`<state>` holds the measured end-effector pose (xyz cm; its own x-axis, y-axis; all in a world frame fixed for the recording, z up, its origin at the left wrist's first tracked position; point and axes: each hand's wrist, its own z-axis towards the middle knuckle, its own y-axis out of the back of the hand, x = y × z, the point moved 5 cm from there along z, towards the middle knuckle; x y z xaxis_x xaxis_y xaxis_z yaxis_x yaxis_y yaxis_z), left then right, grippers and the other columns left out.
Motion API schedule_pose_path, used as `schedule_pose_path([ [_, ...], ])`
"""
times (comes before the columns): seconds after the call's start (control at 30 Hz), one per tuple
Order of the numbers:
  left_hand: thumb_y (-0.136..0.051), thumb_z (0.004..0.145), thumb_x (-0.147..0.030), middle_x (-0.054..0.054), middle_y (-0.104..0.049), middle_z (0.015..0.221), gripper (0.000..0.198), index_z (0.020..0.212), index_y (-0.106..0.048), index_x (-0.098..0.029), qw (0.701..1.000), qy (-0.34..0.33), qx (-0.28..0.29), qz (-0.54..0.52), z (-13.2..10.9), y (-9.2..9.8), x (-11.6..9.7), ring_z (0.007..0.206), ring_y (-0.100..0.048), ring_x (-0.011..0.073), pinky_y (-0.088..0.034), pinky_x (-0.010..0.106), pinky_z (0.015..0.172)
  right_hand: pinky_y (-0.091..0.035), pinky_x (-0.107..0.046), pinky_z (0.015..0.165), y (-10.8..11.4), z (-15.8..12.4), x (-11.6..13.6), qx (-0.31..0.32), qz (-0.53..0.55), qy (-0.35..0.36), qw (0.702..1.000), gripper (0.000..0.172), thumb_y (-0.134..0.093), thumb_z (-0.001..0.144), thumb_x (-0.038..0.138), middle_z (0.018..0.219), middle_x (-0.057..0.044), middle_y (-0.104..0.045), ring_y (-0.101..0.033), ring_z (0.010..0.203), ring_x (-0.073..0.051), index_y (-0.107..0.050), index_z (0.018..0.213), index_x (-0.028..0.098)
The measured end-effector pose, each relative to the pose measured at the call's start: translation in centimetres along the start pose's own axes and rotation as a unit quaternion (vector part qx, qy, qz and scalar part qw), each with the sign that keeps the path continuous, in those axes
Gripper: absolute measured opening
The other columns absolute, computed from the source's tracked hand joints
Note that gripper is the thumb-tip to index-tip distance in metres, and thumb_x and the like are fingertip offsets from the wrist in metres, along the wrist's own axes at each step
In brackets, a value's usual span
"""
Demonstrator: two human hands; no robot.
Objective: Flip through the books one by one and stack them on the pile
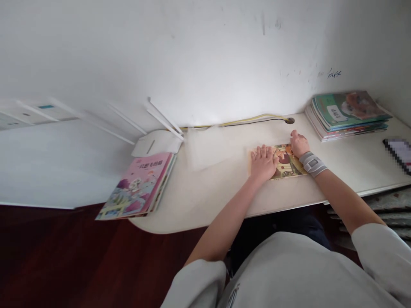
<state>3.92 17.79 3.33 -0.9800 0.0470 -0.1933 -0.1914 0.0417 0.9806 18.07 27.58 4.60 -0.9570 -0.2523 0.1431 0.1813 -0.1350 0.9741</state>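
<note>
Covering the left part of one picture book (285, 167), the left hand (263, 162) hides much of its drawing; the right hand (299, 144) hides its upper right corner. The book lies on the white desk (192, 201), in front of the person. A phone-like device (401, 154) is cut off by the right edge and pixelated. The pale patch near the router (157, 143) is too blurred to identify, and the antennas also are difficult to count.

There are two piles of books: the left pile (138, 184), with a pink cover on top, and the right pile (353, 111), with a green one; their exact numbers I cannot tell. One grey band (313, 164) is around the right wrist.

The left hand grasps nothing; it rests flat, with fingers extended. The right hand is curled, but whether it pinches the book's edge, I cannot tell.
</note>
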Motion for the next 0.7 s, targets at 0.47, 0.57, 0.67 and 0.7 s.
schedule_pose_path([
  [0.47, -0.019, 0.092, -0.039, 0.008, -0.018, 0.155, 0.059, 0.146, -0.022, -0.016, 1.0, 0.007, 0.001, -0.003, -0.2, -0.3, 0.5, 0.142, -0.01, 0.0315, -0.01, 0.053, 0.113, -0.021, -0.044, 0.11, -1.0, -6.9, 7.2, 0.038, 0.026, 0.24, 0.97, 0.067, -0.017, 0.094, 0.053, 0.145, -0.016, -0.036, -0.03, 0.136, -0.025, -0.035, 0.14, 0.007],
  [0.57, -0.018, 0.093, -0.042, 0.007, -0.021, 0.154, 0.058, 0.145, -0.026, -0.018, 1.0, -0.012, -0.016, -0.003, -0.2, 0.0, 1.1, 0.141, -0.014, 0.0325, -0.012, 0.053, 0.113, -0.019, -0.047, 0.11, -1.1, -6.3, 5.4, 0.039, -0.006, 0.236, 0.971, 0.068, -0.02, 0.093, 0.054, 0.146, -0.016, -0.034, -0.028, 0.136, -0.029, -0.036, 0.14, 0.007],
  [0.67, -0.016, 0.093, -0.044, 0.007, -0.025, 0.153, 0.058, 0.144, -0.029, -0.02, 0.999, 0.008, -0.034, -0.003, -0.2, 0.2, 2.5, 0.14, -0.017, 0.0314, -0.014, 0.052, 0.112, -0.019, -0.044, 0.11, -1.1, -5.9, 3.9, 0.029, -0.027, 0.228, 0.973, 0.066, -0.023, 0.094, 0.051, 0.147, -0.016, -0.033, -0.028, 0.136, -0.029, -0.038, 0.14, 0.006],
  [0.7, -0.015, 0.093, -0.044, 0.007, -0.025, 0.153, 0.058, 0.144, -0.029, -0.02, 0.999, 0.02, -0.036, -0.007, -0.3, 0.2, 3.0, 0.14, -0.018, 0.0307, -0.014, 0.052, 0.112, -0.02, -0.042, 0.11, -1.1, -5.7, 3.5, 0.026, -0.03, 0.218, 0.975, 0.065, -0.024, 0.094, 0.05, 0.147, -0.015, -0.034, -0.028, 0.136, -0.028, -0.038, 0.139, 0.006],
])
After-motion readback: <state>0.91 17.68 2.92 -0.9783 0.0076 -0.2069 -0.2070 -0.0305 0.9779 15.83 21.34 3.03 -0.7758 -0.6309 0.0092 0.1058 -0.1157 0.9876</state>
